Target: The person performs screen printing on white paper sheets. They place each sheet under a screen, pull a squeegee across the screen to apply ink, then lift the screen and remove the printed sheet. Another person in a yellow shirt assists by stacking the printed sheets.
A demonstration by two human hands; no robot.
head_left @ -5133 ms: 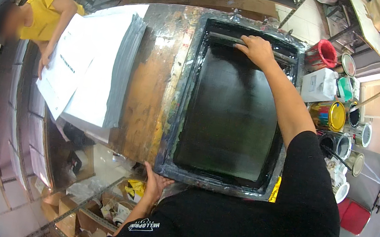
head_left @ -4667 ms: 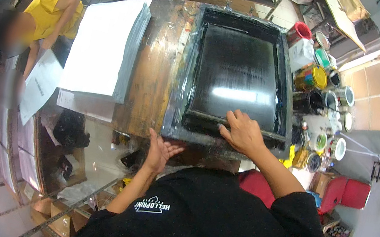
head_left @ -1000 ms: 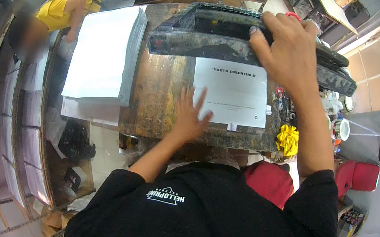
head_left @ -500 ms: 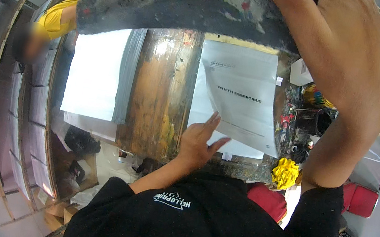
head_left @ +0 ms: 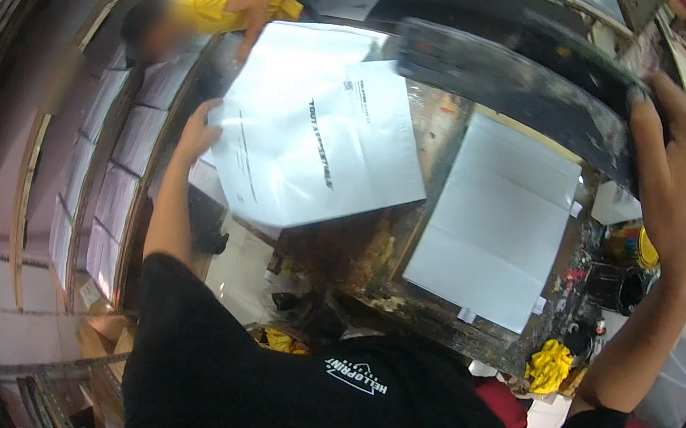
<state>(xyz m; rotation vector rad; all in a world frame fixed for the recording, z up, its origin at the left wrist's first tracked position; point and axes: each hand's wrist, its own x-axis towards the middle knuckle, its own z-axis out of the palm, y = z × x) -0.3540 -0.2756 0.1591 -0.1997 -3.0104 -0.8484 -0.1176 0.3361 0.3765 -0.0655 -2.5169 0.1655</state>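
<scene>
My left hand (head_left: pixel 200 134) pinches the left edge of a printed white sheet (head_left: pixel 273 171), thin and shiny like a plastic bag. That sheet hangs tilted over the white stack (head_left: pixel 313 39) on the left of the bench, its right corner reaching past the stack. With my right hand (head_left: pixel 679 157) I grip the right end of a long dark, ink-stained frame (head_left: pixel 510 83), raised across the far side of the bench. Below the frame, a blank white sheet (head_left: pixel 496 221) lies flat on the right part of the bench, small pale tabs at its edges.
A person in a yellow shirt (head_left: pixel 220 1) stands at the far left, one arm near the stack. Racks of white sheets (head_left: pixel 129 178) line the left. Ink pots (head_left: pixel 616 287), a white box (head_left: pixel 615 203) and a yellow cloth (head_left: pixel 548 368) crowd the bench's right edge.
My left hand has lifted the printed sheet off the right part of the bench and carried it left over the stack. A blank sheet now shows there. My view has shifted.
</scene>
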